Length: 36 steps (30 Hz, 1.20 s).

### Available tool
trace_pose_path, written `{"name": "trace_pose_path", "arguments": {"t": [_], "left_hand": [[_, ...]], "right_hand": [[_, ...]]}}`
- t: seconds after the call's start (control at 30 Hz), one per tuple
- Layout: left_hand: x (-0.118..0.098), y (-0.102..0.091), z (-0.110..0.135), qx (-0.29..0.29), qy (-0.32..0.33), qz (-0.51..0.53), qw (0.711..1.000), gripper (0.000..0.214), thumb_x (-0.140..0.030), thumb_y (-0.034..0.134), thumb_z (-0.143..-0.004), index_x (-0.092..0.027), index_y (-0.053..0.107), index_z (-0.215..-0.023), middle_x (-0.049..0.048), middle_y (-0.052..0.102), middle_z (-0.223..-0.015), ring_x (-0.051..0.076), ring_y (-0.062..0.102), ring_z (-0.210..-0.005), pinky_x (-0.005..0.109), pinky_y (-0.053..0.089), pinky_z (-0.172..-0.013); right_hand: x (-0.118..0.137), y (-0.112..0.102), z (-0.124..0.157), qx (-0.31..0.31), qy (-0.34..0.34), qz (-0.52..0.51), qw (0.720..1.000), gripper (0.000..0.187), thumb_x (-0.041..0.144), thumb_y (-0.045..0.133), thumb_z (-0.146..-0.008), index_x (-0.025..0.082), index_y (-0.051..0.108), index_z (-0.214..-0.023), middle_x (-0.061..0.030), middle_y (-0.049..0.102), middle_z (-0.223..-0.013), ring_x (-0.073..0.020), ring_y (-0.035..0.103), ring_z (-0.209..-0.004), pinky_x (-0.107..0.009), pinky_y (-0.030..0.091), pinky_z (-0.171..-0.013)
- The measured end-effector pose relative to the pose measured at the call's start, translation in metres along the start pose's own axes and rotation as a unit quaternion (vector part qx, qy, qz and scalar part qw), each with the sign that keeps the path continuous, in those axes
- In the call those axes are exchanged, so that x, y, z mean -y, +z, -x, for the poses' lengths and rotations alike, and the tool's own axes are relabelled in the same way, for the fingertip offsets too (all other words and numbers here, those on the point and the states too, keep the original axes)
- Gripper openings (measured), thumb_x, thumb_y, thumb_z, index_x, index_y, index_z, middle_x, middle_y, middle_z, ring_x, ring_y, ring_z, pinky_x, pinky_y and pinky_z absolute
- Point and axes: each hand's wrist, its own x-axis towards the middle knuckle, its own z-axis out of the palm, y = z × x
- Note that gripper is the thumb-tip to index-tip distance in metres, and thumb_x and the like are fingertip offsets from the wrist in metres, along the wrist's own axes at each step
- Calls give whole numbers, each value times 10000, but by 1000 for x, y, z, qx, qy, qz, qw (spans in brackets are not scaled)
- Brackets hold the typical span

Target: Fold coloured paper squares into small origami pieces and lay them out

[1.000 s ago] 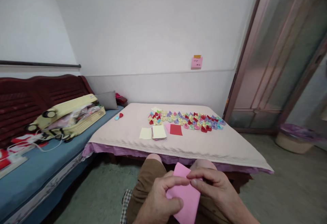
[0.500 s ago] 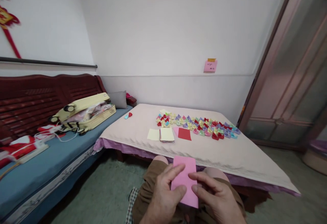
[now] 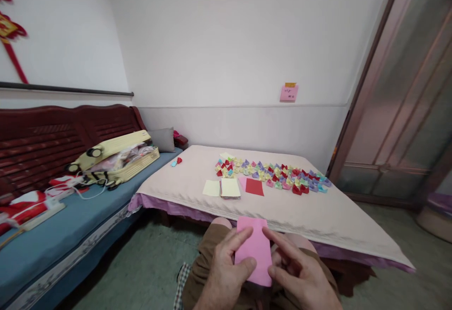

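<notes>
The left hand [image 3: 228, 263] is closed on the pink paper [image 3: 260, 251], before the bed's [image 3: 300, 216] near edge. The right hand's [image 3: 302, 272] thumb and forefinger stand apart along its right side; whether they grip is unclear.

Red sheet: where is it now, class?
In the head view, the red sheet lies just right of centre on cream cloth, right of the paper stack, a pink sheet at its left edge.
</notes>
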Motion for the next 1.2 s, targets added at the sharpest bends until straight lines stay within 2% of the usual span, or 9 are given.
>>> {"name": "trace_pose_path", "arguments": {"t": [0.2, 0.4, 0.5, 0.6, 0.7, 0.8, 0.97, 1.1, 1.2], "left_hand": [[-6, 0, 1, 2, -13, -43, 999, 533, -42, 642, -641, -244, 706, -1130, 81, 661, -1177, 259, 583, -1090, 338, 460, -944], [-5, -6, 0, 20, -6, -11, 1000, 545, -29, 621, -645, -234, 698, -1143, 68, 666, -1157, 240, 600, -1049, 311, 464, -907], [-7, -12, -2, 23, -9, -24, 999, 537, -29, 617, -641, -235, 705, -1129, 58, 655, -1184, 244, 573, -1093, 313, 430, -943], [-12, -19, -3, 85, -37, -57, 994, 572, -19, 617, -615, -248, 702, -1132, 40, 670, -1119, 243, 587, -1030, 320, 438, -909], [-16, -22, -2, 178, -46, -77, 980, 572, -18, 630, -601, -262, 710, -1113, 25, 664, -1091, 237, 587, -989, 318, 440, -883], [-15, -24, -1, 227, -41, -84, 970, 578, -16, 637, -609, -269, 704, -1124, 26, 656, -1132, 247, 568, -1031, 322, 422, -907], [-2, -25, -6, 100, -78, 52, 991, 721, -85, 711, -646, -286, 540, -1317, 77, 578, -1284, 222, 609, -953, 290, 480, -774], [4, -8, -9, -78, -54, 262, 960, 592, -266, 722, -746, -256, 519, -1301, 103, 596, -1230, 175, 610, -945, 265, 484, -775], [10, 15, -3, -68, -89, 345, 932, 395, -413, 606, -839, -197, 605, -1170, 111, 651, -1122, 189, 620, -939, 267, 492, -741]], "right_hand": [[-1, 1, 4, -7, 17, -15, 1000, 697, 151, 677, -677, 269, 526, -1347, 59, 552, -495, -111, 495, -367, -219, 442, -365], [-8, -3, 6, 81, 62, -28, 994, 953, 136, 681, -657, 250, 235, -1492, 32, 634, -551, -161, 578, -432, -264, 468, -425], [-6, -5, 1, 62, 33, -47, 996, 1002, 161, 736, -639, 298, 214, -1483, -26, 699, -790, -192, 645, -604, -319, 516, -555], [5, -9, -10, 55, 1, -49, 997, 924, 217, 763, -648, 277, 292, -1441, -94, 639, -1117, -214, 644, -869, -371, 503, -790], [20, -12, -19, 107, 62, -27, 992, 907, 158, 723, -673, 234, 259, -1450, -22, 668, -892, -179, 629, -765, -303, 496, -689], [29, -12, -21, 141, 144, -25, 979, 870, 21, 646, -590, 254, 382, -1386, 64, 628, -684, -129, 576, -546, -220, 442, -500], [23, -10, -14, 144, 171, -94, 970, 677, 4, 629, -541, 218, 582, -1181, 46, 680, -692, -135, 593, -545, -214, 452, -491], [15, 2, -7, 7, 82, -125, 989, 506, 52, 700, -562, 191, 638, -1044, -15, 731, -891, -179, 658, -725, -242, 505, -607], [9, 13, -4, -88, 29, -124, 988, 454, 123, 739, -614, 194, 627, -1049, -45, 729, -986, -217, 671, -854, -279, 527, -697]]}}
